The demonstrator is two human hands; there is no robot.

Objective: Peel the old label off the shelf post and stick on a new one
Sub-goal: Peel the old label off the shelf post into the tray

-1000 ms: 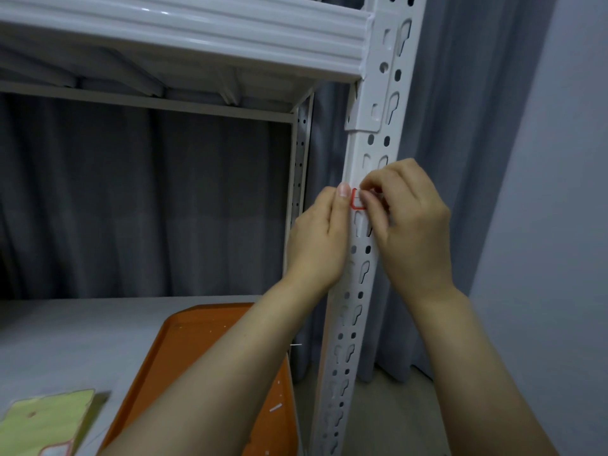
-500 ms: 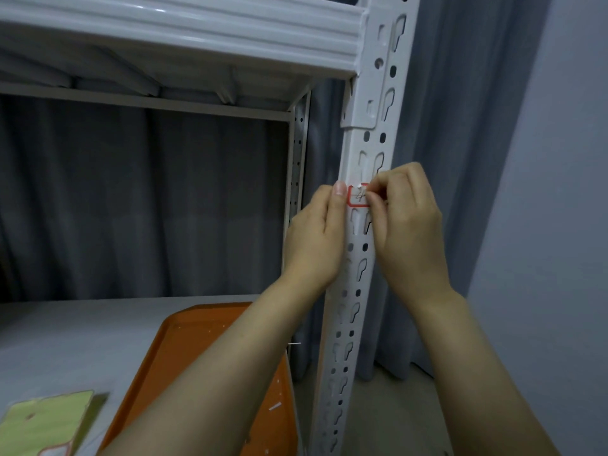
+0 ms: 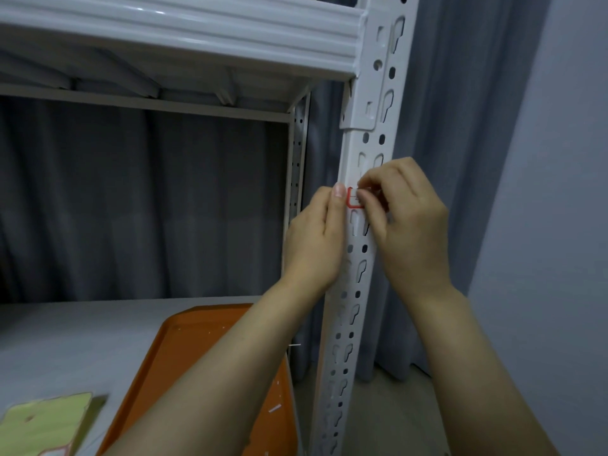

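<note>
A white perforated shelf post (image 3: pixel 357 284) runs up the middle right of the view. A small white label with a red border (image 3: pixel 352 199) is stuck on its front face at hand height. My left hand (image 3: pixel 316 245) is pressed against the post's left edge, thumb tip beside the label. My right hand (image 3: pixel 408 225) covers the label's right part, with its fingertips pinched at the label's upper edge. Whether that edge is lifted off the post I cannot tell.
An orange tray (image 3: pixel 204 350) lies on the grey lower shelf (image 3: pixel 65 337) with small white paper scraps on it. A yellow-green sheet of labels (image 3: pixel 46 422) lies at the bottom left. A white upper shelf (image 3: pixel 184 31) overhangs. Grey curtain (image 3: pixel 138 199) behind, wall (image 3: pixel 556 192) at right.
The view has shifted slightly. My right fingertips have worked a little along the label's top edge. My left hand stays pressed on the post.
</note>
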